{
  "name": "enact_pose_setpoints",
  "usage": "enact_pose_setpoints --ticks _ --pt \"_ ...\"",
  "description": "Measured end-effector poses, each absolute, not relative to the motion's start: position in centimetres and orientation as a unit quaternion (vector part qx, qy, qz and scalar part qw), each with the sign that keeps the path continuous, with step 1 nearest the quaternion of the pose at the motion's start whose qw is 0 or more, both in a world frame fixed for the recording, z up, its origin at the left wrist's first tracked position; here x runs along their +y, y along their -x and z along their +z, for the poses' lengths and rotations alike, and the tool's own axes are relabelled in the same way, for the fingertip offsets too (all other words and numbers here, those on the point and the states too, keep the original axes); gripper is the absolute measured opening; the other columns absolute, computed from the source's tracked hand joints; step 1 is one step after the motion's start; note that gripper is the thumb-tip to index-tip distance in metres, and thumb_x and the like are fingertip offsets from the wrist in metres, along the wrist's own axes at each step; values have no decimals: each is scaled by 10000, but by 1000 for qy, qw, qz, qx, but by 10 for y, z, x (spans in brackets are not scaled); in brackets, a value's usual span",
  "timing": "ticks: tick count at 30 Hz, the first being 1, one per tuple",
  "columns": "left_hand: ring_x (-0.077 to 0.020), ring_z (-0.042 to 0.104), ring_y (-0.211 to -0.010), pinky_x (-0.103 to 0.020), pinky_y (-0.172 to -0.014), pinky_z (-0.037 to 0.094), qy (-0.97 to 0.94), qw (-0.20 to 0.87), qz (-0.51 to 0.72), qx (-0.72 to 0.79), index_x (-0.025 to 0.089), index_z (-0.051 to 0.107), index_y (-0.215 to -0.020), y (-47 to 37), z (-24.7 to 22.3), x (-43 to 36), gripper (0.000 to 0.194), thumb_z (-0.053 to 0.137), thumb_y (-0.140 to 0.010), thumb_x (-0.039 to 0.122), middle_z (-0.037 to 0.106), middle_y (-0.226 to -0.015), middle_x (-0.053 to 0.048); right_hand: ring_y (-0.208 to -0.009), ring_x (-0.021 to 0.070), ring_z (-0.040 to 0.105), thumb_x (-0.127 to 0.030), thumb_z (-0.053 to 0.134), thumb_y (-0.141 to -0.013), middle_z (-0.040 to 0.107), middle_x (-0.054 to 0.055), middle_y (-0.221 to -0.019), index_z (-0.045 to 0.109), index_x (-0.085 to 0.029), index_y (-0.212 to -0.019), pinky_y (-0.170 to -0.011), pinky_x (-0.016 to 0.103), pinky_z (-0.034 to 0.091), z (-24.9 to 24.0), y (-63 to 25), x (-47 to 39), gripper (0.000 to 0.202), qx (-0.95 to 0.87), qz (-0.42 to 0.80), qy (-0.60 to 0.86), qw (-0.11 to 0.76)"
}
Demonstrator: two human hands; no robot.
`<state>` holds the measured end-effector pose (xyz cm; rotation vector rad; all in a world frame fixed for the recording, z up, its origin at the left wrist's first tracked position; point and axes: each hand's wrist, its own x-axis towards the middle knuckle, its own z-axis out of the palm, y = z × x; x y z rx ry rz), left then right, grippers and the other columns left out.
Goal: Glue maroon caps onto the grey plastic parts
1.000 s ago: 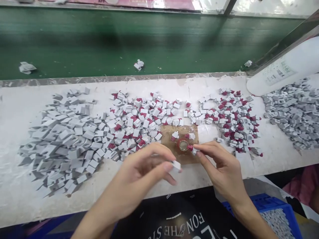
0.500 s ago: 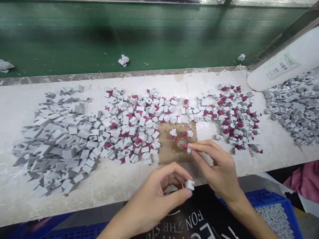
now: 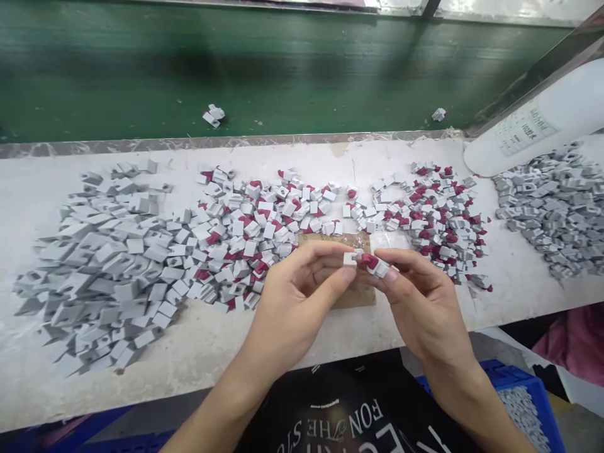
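Observation:
Between thumb and fingers, my left hand (image 3: 302,289) pinches a small light-grey plastic block (image 3: 350,258) with a notch facing right. My right hand (image 3: 419,296) grips a small grey-and-dark-red plastic piece (image 3: 372,262), its red end pointing at the notch. The two pieces are very close; whether they touch I cannot tell. Behind the hands lies a brown cardboard square (image 3: 352,299), mostly covered by them. A heap of mixed grey-and-red pieces (image 3: 255,233) spreads to its left, and another heap of red-and-grey pieces (image 3: 438,220) to its right.
Plain grey blocks (image 3: 108,251) are heaped at the far left of the white table (image 3: 207,352), smaller grey parts (image 3: 557,207) at the far right. A white bottle (image 3: 533,126) leans there. Beyond runs a green belt (image 3: 302,75) carrying a few pieces. A blue crate (image 3: 533,402) stands below.
Both hands have come together over the cardboard. My left hand rose with the grey block; my right brought the red-ended piece off the cardboard towards it. Pieces on the belt shifted left.

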<state>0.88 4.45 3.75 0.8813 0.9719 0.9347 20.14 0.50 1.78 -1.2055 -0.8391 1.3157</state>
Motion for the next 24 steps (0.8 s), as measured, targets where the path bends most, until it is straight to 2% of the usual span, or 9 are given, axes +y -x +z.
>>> enact_pose_setpoints --ticks 7,12,16,21,24 --pt "-194 915 -1096 -260 -1016 753 -403 707 417 405 240 873 -1148 -12 31 51 66 895 -1088 256 932 -1153 -32 -956 228 918 -426 949 -1056 947 7 -1108 973 -387 -1166 -922 397 794 19 -199 9 120 -342 552 502 571" --pt "-204 900 -1089 -295 -1016 751 -429 693 399 420 252 889 -1148 -10 29 51 77 904 -1076 274 919 -1182 -30 -1015 212 886 -367 916 -1085 922 9 -1086 967 -405 -1202 -919 345 757 15 -202 6 133 -391 517 535 542" --pt "-204 883 -1102 -314 -1032 737 -453 677 383 435 272 892 -1125 -10 31 51 70 896 -1066 233 909 -1161 -7 -1014 220 863 -319 887 -1096 899 19 -1066 969 -404 -1190 -880 350 741 14 -205 9 151 -424 514 530 525" --pt "-192 866 -1061 -312 -988 726 -485 653 376 444 279 858 -1123 -9 35 55 63 853 -1084 230 888 -1139 2 -931 214 831 -338 919 -1059 871 23 -998 973 -374 -1146 -805 345 720 18 -207 20 108 -444 516 521 515" --pt "-213 856 -1019 -345 -921 717 -531 610 357 467 291 828 -1140 -7 41 66 67 785 -1110 249 879 -1121 -8 -931 217 846 -324 875 -1087 887 23 -1016 965 -364 -1157 -790 354 725 26 -210 37 120 -479 511 517 492"
